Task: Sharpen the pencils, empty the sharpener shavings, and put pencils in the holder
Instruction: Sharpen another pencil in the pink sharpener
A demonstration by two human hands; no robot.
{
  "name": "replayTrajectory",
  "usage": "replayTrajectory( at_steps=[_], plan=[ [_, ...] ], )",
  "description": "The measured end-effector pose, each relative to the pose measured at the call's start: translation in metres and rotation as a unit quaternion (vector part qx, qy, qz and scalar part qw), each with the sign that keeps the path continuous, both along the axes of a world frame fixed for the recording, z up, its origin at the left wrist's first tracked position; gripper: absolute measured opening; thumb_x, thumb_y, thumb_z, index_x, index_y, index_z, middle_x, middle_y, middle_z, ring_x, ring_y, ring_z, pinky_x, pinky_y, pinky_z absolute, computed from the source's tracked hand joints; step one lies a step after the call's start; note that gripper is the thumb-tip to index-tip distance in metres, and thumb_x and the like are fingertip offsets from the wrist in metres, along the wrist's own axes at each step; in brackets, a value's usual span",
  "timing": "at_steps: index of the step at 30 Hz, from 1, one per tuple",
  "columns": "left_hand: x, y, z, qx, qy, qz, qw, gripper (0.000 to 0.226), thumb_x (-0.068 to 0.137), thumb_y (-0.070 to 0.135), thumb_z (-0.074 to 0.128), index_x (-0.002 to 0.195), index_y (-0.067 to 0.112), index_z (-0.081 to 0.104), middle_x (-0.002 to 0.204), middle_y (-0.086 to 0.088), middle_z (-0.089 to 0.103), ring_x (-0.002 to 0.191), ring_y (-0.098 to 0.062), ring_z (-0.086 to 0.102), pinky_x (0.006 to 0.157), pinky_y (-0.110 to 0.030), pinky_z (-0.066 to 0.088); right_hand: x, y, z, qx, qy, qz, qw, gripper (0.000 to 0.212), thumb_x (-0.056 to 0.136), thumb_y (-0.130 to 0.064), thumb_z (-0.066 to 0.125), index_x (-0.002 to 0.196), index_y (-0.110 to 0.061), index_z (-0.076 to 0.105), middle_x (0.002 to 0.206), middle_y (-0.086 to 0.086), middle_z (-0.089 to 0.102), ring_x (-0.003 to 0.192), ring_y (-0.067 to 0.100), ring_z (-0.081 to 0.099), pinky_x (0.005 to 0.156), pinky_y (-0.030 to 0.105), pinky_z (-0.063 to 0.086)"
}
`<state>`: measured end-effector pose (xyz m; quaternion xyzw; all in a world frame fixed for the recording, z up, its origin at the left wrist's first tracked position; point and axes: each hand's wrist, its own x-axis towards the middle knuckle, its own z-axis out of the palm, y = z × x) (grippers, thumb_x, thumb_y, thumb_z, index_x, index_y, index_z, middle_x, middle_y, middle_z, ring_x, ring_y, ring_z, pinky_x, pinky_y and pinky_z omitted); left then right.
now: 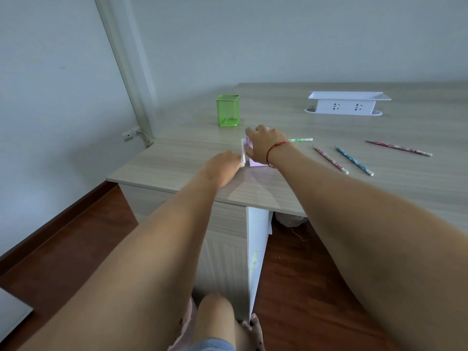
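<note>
**Both hands on the sharpener, green pencil in**

Hands first, in the one head view: my right hand is clamped over the top of the lilac sharpener, which stands on the tabletop near its front edge. My left hand reaches its fingertips to the white part on the sharpener's left face; whether they pinch it or only touch it I cannot tell, since the fingers are hidden from me. A green pencil sticks out from behind my right hand, so I judge I am on the sharpening step, with this pencil fed in.

Three more pencils lie loose on the tabletop to the right, well apart from the sharpener. The green mesh holder stands behind it, and looks empty. Next I need a firm hold above and a steady working of that white part.
</note>
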<state>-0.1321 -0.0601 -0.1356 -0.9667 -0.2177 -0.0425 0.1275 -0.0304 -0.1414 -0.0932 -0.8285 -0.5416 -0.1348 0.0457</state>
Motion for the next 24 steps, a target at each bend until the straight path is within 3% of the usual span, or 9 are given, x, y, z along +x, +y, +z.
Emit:
replayTrajectory(
  at_steps=[6, 9, 13, 19, 24],
  plan=[
    [0.015, 0.026, 0.008, -0.035, -0.030, -0.005, 0.999, 0.031, 0.099, 0.016, 0.038, 0.120, 0.004, 0.058, 0.116, -0.021, 0.062, 0.107, -0.037, 0.059, 0.083, -0.038, 0.044, 0.003, 0.000, -0.002, 0.029, 0.002, 0.012, 1.000, 0.040, 0.096, -0.031, 0.039, 0.129, -0.008, 0.048, 0.132, 0.016, 0.051, 0.121, 0.036, 0.052, 0.096, 0.041, 0.043],
    [0.024, 0.038, 0.020, -0.036, -0.027, 0.004, 0.999, 0.028, 0.096, 0.017, 0.043, 0.115, 0.006, 0.060, 0.111, -0.023, 0.062, 0.103, -0.039, 0.060, 0.074, -0.037, 0.041, 0.004, 0.000, -0.003, 0.027, 0.003, 0.012, 1.000, 0.041, 0.097, -0.031, 0.039, 0.130, -0.010, 0.048, 0.134, 0.014, 0.050, 0.122, 0.035, 0.052, 0.097, 0.040, 0.042],
    [0.032, 0.056, 0.041, -0.033, -0.059, -0.017, 0.998, 0.022, 0.091, 0.022, 0.046, 0.093, 0.010, 0.065, 0.098, -0.024, 0.064, 0.088, -0.038, 0.062, 0.065, -0.035, 0.042, 0.007, 0.001, -0.003, 0.024, 0.007, 0.009, 1.000, 0.039, 0.097, -0.032, 0.038, 0.129, -0.011, 0.048, 0.134, 0.013, 0.050, 0.122, 0.035, 0.052, 0.098, 0.039, 0.042],
    [0.026, 0.040, 0.062, 0.007, -0.122, -0.039, 0.992, 0.026, 0.096, 0.023, 0.041, 0.092, 0.007, 0.062, 0.089, -0.026, 0.060, 0.084, -0.042, 0.059, 0.060, -0.033, 0.032, 0.005, 0.005, 0.004, 0.007, 0.023, -0.024, 0.999, 0.041, 0.099, -0.030, 0.035, 0.134, -0.012, 0.045, 0.137, 0.013, 0.048, 0.126, 0.034, 0.050, 0.100, 0.039, 0.042],
    [0.013, 0.026, 0.061, -0.031, -0.164, -0.011, 0.986, 0.031, 0.098, 0.028, 0.036, 0.090, 0.007, 0.058, 0.086, -0.023, 0.057, 0.075, -0.037, 0.052, 0.061, -0.032, 0.027, 0.000, 0.005, 0.006, -0.003, 0.028, -0.040, 0.999, 0.042, 0.099, -0.031, 0.034, 0.135, -0.012, 0.045, 0.136, 0.015, 0.048, 0.126, 0.037, 0.050, 0.100, 0.040, 0.042]
  ],
)
